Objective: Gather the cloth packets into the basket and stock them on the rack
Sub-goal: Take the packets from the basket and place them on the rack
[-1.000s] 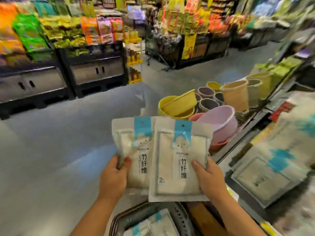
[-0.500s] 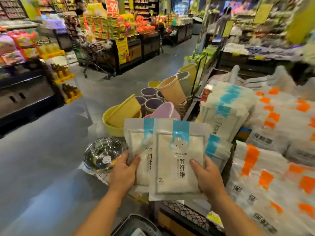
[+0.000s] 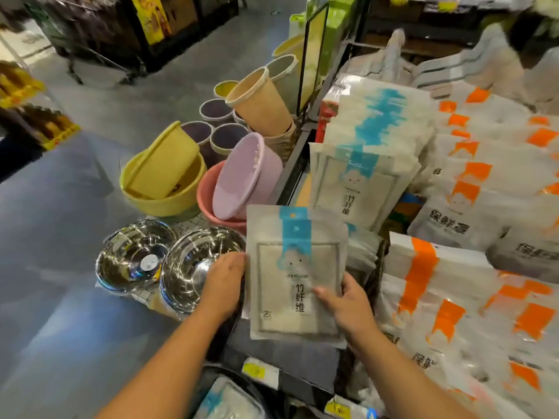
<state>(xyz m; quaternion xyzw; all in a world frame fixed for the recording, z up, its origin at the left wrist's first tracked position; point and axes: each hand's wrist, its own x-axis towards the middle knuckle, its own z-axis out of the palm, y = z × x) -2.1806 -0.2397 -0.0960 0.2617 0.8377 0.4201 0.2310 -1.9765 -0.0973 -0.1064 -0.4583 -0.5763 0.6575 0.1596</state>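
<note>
We hold a flat white cloth packet with a blue stripe and black characters (image 3: 295, 275) upright in front of us, between both hands. Our left hand (image 3: 225, 284) grips its left edge with the fingers curled behind it, and our right hand (image 3: 348, 303) clasps the lower right corner, thumb pressed on the front. Whether a second packet sits behind it, we cannot tell.

The packet hangs just in front of the dark wire rack (image 3: 295, 170), whose near edge runs from the tan bucket down toward us. To the left the grey shop floor (image 3: 69, 225) lies open and wide. To the right the room is tight, crowded with goods.

On the rack, a row of matching blue-striped packets (image 3: 363, 176) stands upright, too closely stacked to count. Beside them on the right lie white packets with orange stripes (image 3: 472, 300), many and overlapping.

At the bottom edge a dark shopping basket (image 3: 242, 378) holds at least one more blue-striped packet (image 3: 223, 400).

Left of the rack we count two shiny steel bowls (image 3: 133, 258), side by side and touching. Beyond them a yellow plastic basin (image 3: 169, 204) holds a smaller yellow tub tilted inside, and a pink basin (image 3: 205, 195) holds a lilac basin (image 3: 242, 176) on its side. A tan plastic bucket (image 3: 260, 104) leans above several purple-lined pots (image 3: 227, 137).
</note>
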